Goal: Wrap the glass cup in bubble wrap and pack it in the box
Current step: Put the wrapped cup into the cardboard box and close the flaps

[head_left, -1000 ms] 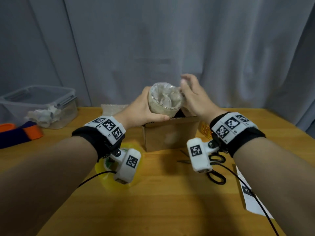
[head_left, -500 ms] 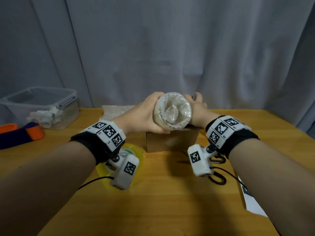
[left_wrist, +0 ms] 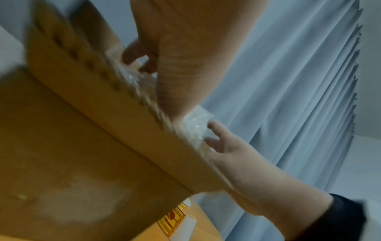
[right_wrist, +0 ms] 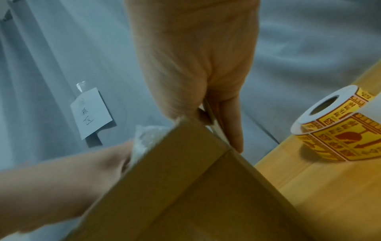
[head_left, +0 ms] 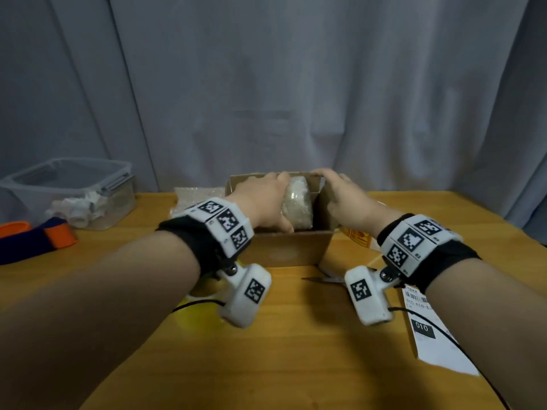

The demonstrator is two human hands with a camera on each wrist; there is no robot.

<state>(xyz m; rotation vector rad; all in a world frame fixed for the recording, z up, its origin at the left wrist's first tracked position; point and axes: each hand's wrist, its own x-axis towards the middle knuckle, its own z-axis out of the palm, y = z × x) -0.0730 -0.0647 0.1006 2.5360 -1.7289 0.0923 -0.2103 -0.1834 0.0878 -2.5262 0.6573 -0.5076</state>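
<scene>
The open cardboard box (head_left: 284, 247) stands mid-table. The glass cup in bubble wrap (head_left: 297, 205) lies on its side, partly down inside the box. My left hand (head_left: 265, 199) grips the bundle from the left, fingers curled over its top and thumb beneath. My right hand (head_left: 340, 196) holds the box's upright right flap. The right wrist view shows that flap's edge (right_wrist: 212, 124) pinched between thumb and fingers, with a bit of the wrap (right_wrist: 144, 138) above the box (right_wrist: 185, 187). In the blurred left wrist view, wrap (left_wrist: 195, 128) shows behind the box wall (left_wrist: 103, 130).
A clear plastic container (head_left: 74, 190) and an orange-and-blue band (head_left: 35, 238) sit at the left. Spare bubble wrap (head_left: 198, 196) lies behind the box. Scissors (head_left: 325, 280), a paper label (head_left: 435, 329) and a yellow sticker roll (right_wrist: 340, 127) lie to the right.
The wrapped cup has come down from above the box into its opening. My right hand has left the bundle and taken hold of the box's right flap.
</scene>
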